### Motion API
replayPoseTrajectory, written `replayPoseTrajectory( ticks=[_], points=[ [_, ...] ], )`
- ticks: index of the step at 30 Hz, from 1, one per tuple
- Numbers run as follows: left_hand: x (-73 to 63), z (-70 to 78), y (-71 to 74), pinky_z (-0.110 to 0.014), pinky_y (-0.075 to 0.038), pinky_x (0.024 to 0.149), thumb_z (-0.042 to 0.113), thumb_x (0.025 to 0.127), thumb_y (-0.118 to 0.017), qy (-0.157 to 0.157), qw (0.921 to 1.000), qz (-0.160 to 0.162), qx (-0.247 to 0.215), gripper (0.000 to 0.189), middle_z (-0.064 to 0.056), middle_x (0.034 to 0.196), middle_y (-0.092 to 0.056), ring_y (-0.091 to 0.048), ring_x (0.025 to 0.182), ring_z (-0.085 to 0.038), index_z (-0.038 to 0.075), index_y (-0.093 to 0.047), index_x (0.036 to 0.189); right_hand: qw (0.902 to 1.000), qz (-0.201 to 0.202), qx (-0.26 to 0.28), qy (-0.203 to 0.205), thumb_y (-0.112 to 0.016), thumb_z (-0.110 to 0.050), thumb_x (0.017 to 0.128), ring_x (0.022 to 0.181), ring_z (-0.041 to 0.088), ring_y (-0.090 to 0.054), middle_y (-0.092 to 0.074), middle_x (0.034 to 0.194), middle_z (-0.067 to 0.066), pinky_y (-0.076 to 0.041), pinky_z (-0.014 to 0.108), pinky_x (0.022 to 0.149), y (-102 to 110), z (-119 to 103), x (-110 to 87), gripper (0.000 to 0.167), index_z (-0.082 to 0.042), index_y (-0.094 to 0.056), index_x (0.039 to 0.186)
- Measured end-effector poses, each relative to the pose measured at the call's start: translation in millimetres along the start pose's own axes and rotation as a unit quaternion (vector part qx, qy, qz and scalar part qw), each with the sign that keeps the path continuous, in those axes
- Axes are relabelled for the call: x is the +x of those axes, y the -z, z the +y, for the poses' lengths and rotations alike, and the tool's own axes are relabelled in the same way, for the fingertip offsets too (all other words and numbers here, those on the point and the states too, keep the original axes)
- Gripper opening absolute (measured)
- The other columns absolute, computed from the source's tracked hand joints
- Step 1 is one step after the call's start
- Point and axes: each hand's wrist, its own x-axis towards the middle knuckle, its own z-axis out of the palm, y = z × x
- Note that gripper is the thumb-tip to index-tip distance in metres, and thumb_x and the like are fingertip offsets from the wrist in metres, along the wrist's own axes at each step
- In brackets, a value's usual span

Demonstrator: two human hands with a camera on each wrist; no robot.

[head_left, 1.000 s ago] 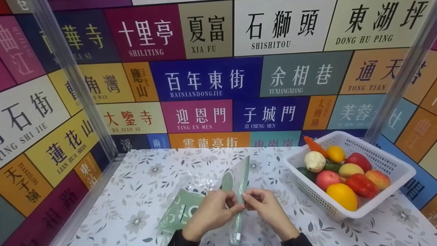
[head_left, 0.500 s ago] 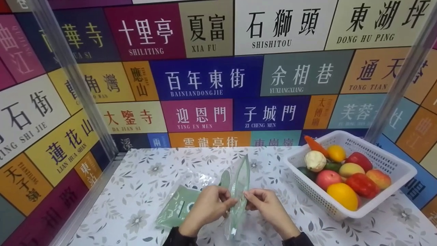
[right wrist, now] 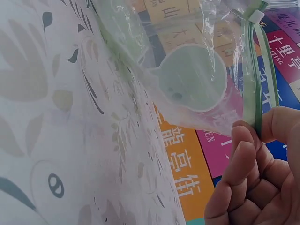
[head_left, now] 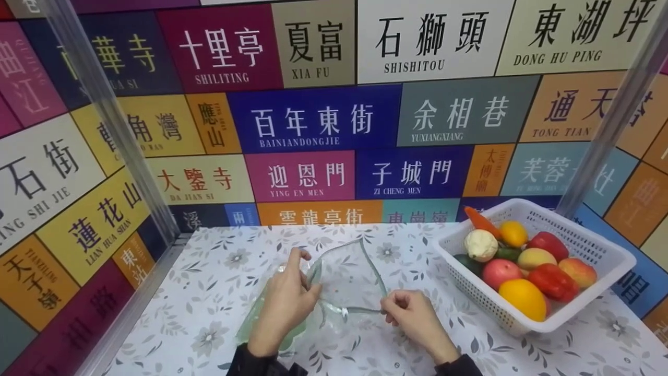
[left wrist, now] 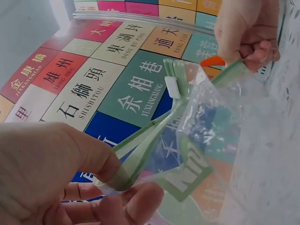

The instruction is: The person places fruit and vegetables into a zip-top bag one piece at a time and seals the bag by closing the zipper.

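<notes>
A clear zip bag point(head_left: 347, 274) with a green zip strip stands with its mouth spread wide between my two hands. My left hand point(head_left: 286, 303) pinches the strip on one side between thumb and fingers; its index finger is raised in the head view. My right hand point(head_left: 415, 319) pinches the strip at the opposite side, its other fingers curled in. A white slider point(left wrist: 172, 87) sits on the strip at one end of the mouth. A green printed circle point(right wrist: 192, 77) shows on the bag's clear side. Partly behind my left hand and forearm lies a green plastic packet point(head_left: 253, 317).
At the right, a white perforated basket point(head_left: 618, 261) holds a carrot point(head_left: 481, 222), red peppers point(head_left: 554, 283), yellow and orange fruit point(head_left: 523, 301) and several other pieces. A floral cloth point(head_left: 209, 292) covers the table. Clear upright posts point(head_left: 112, 125) and a sign-covered wall point(head_left: 315, 120) stand behind.
The bag's mouth has gone from narrow and nearly closed to wide apart. My left hand has moved left and up with its side of the strip; the right hand has shifted slightly right.
</notes>
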Motion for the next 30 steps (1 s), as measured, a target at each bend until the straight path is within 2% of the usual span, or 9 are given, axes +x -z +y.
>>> replayPoseTrajectory(
  ticks=[2,5,7,9,12,17,20,24,30],
  points=[
    [0.0,-0.3,-6.2,-0.028,-0.036,0.053,0.011,0.086,-0.077,-0.016,0.9985,0.011,0.052,0.034,0.004,0.065,-0.055,-0.047,0.056,-0.013,0.014,-0.06,0.115,0.9998,-0.005,-0.012,0.014,-0.071,-0.016,0.097,0.057,0.006,-0.06,-0.068,0.064,0.0,-0.046,0.018,0.055,-2,-2,-1.3,0.026,-0.003,-0.071,0.075],
    [0.9,0.1,-15.4,-0.029,-0.031,0.053,0.018,0.084,-0.078,-0.023,0.9924,0.04,0.114,0.015,0.006,0.062,-0.049,-0.043,0.056,-0.014,0.017,-0.063,0.086,0.9993,-0.008,-0.019,0.031,-0.073,-0.018,0.098,0.057,0.005,-0.059,-0.068,0.065,0.001,-0.045,0.018,0.055,-5,-5,-4.5,0.027,-0.005,-0.07,0.075],
    [1.4,1.4,-20.5,-0.029,-0.029,0.053,0.023,0.083,-0.078,-0.018,0.9879,0.058,0.143,0.027,0.007,0.062,-0.045,-0.041,0.056,-0.015,0.019,-0.055,0.07,0.9988,-0.011,-0.024,0.041,-0.073,-0.019,0.098,0.057,0.004,-0.059,-0.069,0.066,0.001,-0.045,0.018,0.055,-7,-7,-6.4,0.027,-0.006,-0.069,0.074],
    [1.5,3.3,-23.6,-0.029,-0.028,0.052,0.027,0.082,-0.078,-0.013,0.9859,0.068,0.153,0.034,0.007,0.06,-0.043,-0.039,0.055,-0.014,0.021,-0.05,0.064,0.9983,-0.014,-0.028,0.05,-0.074,-0.018,0.098,0.058,0.004,-0.059,-0.069,0.067,0.001,-0.045,0.018,0.054,-8,-9,-7.9,0.027,-0.006,-0.069,0.074],
    [0.9,6.4,-23.5,-0.028,-0.029,0.051,0.03,0.083,-0.077,-0.009,0.9875,0.065,0.143,0.035,0.008,0.058,-0.044,-0.039,0.054,-0.013,0.021,-0.052,0.06,0.9976,-0.016,-0.033,0.059,-0.074,-0.017,0.098,0.057,0.003,-0.058,-0.069,0.067,0.0,-0.046,0.018,0.054,-9,-11,-8.9,0.025,-0.008,-0.07,0.075],
    [-0.1,10.3,-12.4,-0.029,-0.036,0.055,0.027,0.085,-0.074,0.008,0.9928,0.047,0.11,0.026,0.006,0.059,-0.053,-0.046,0.055,-0.014,0.019,-0.062,0.064,0.9979,-0.004,-0.041,0.05,-0.073,-0.017,0.098,0.057,0.004,-0.058,-0.069,0.066,0.001,-0.047,0.019,0.054,-4,-9,-8.2,0.026,-0.007,-0.07,0.074],
    [-1.1,9.5,-5.0,-0.029,-0.038,0.054,0.022,0.084,-0.074,0.01,0.9919,0.067,0.108,0.021,0.004,0.06,-0.056,-0.048,0.055,-0.015,0.017,-0.062,0.067,0.9983,-0.001,-0.044,0.037,-0.073,-0.017,0.098,0.056,0.005,-0.057,-0.068,0.065,0.001,-0.048,0.019,0.052,0,-4,-6.9,0.027,-0.003,-0.07,0.074],
    [-2.4,8.9,0.6,-0.029,-0.039,0.055,0.013,0.083,-0.075,-0.009,0.9888,0.107,0.103,0.018,0.004,0.059,-0.058,-0.049,0.054,-0.014,0.016,-0.063,0.07,0.9987,0.0,-0.047,0.016,-0.072,-0.018,0.098,0.052,0.005,-0.054,-0.066,0.064,0.0,-0.045,0.019,0.049,7,-3,-5.9,0.028,0.001,-0.07,0.077],
    [-3.1,16.8,-1.6,-0.025,-0.041,0.052,0.008,0.083,-0.074,-0.056,0.9896,0.112,0.069,0.017,0.006,0.057,-0.059,-0.049,0.053,-0.009,0.015,-0.065,0.069,0.9971,-0.02,-0.071,0.021,-0.073,-0.033,0.102,0.057,0.007,-0.058,-0.068,0.069,0.0,-0.047,0.02,0.054,26,-17,-10.3,0.031,-0.009,-0.073,0.082]
  ],
)
